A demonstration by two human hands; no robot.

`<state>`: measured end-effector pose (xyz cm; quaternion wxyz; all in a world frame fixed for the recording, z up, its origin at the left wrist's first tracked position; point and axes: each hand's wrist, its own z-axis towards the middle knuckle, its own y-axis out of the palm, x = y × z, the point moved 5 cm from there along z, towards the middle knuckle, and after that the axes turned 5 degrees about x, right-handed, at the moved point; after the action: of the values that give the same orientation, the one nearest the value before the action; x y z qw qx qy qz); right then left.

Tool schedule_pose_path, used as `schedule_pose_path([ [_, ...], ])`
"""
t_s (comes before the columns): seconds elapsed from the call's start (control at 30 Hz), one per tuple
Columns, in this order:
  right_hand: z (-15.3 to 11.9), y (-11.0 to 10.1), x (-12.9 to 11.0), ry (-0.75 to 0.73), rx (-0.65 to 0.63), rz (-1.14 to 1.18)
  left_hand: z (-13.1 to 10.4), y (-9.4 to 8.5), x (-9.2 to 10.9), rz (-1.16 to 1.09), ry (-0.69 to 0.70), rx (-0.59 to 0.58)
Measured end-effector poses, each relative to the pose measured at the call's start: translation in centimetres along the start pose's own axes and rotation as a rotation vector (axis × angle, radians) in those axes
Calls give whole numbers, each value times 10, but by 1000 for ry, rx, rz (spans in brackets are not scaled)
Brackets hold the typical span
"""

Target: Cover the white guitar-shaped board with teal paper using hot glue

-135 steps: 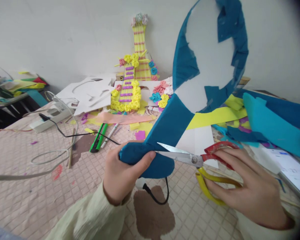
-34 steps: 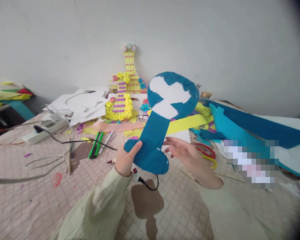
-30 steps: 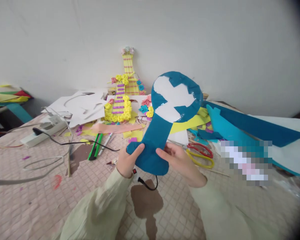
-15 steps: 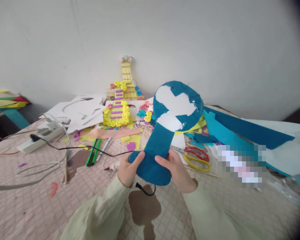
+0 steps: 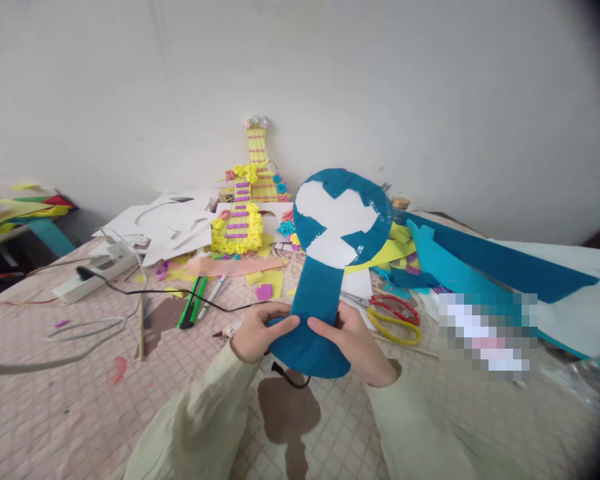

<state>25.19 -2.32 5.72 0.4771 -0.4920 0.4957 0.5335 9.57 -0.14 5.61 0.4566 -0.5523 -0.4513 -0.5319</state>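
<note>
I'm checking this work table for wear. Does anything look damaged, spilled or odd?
Yes: below the blue-and-white cutout, the pale table cover has a ragged brown patch, apparently torn away; another patch lies beside the green cutter. A red smear farther left, perhaps paint, also breaks the grid pattern.

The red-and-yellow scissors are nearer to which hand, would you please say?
Right: the right hand is beside the scissors; the left hand is farther off, across the blue cutout.

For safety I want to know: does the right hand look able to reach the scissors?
Probably yes: the scissors lie beside the right hand and nothing seems in between, but it must first release the blue piece.
</note>
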Motion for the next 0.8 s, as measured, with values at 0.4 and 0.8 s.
schedule_pose_path([
  [0.4,-2,3,4,-64,-18,-111,-7,9,6,331,247,13],
  [0.8,9,-44,3,-60,370,209,-12,10,12,270,228,-26],
])
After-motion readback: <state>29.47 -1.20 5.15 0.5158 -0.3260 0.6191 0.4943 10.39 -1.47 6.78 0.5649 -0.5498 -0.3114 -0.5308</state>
